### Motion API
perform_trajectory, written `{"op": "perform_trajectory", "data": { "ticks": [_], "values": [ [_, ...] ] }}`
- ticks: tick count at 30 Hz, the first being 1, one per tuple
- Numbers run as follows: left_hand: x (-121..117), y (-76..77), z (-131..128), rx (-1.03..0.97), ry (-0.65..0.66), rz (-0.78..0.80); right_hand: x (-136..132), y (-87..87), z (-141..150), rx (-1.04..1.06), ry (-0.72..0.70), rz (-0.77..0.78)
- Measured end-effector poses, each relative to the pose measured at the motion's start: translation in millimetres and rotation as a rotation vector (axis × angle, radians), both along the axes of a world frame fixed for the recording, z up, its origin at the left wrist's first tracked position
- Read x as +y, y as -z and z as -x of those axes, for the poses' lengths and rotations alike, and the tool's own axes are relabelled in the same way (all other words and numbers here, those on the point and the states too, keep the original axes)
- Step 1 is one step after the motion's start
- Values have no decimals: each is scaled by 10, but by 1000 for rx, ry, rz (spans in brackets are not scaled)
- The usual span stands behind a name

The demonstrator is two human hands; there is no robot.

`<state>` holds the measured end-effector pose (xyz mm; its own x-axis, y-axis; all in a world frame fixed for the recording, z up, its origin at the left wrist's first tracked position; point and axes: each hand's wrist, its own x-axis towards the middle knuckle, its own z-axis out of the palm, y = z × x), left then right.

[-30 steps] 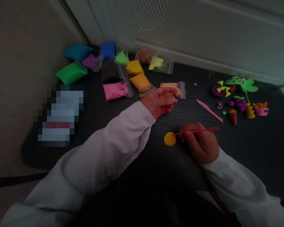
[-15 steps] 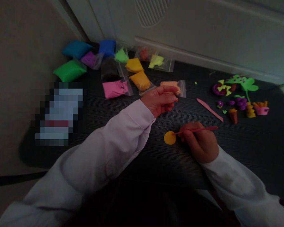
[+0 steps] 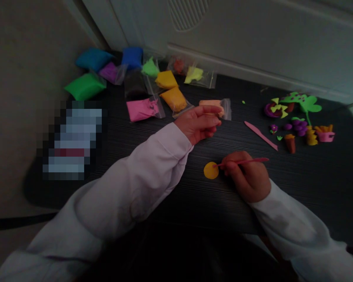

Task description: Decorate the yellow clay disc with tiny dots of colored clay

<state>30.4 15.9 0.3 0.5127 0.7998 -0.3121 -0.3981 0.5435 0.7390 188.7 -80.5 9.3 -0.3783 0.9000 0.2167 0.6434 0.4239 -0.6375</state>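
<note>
The flat, round, yellow clay disc (image 3: 211,170) lay on the dark, wood-grained tabletop (image 3: 182,199), just beside the fingertips of the right hand (image 3: 248,178). Its outline was nearly circular, its edge smooth and thin, and its face an even yellow with faint marks near the upper right. The slim, pink, rod-like modelling tool (image 3: 249,161) was clamped between the thumb and fingers of the right hand; its narrow tip reached over the upper right part of the disc, and its broader end pointed right. Contact between tip and clay could not be confirmed.

The left hand (image 3: 197,124) was positioned above and to the left of the disc, apart from it, with its fingers loosely bent in front of the clear bag of peach clay (image 3: 205,103). Whether its fingertips met or held anything could not be told.

The flat, pink, knife-shaped plastic tool (image 3: 261,136) lay diagonally to the upper right of the disc. Farther right stood the small, brown clay cone with an orange top (image 3: 290,144), the clustered purple clay balls (image 3: 300,127) and the pink clay container with yellow-orange sticks (image 3: 326,135)
</note>
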Motion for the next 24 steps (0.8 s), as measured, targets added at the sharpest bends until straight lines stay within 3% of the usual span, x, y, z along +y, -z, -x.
{"op": "perform_trajectory", "data": {
  "ticks": [3,8,16,21,24],
  "values": [
    [0,1,-1,-11,4,-5,-3,0,-1,6,-12,-8],
    [2,0,-5,7,7,-10,-16,45,-43,117,121,125],
    [2,11,-8,3,0,-14,-1,30,4,-2,22,-2],
    [0,13,-7,-10,2,-15,-11,60,-33,146,148,131],
    [-2,4,-5,-11,3,-13,-11,55,-38,126,118,125]
  ]
}}
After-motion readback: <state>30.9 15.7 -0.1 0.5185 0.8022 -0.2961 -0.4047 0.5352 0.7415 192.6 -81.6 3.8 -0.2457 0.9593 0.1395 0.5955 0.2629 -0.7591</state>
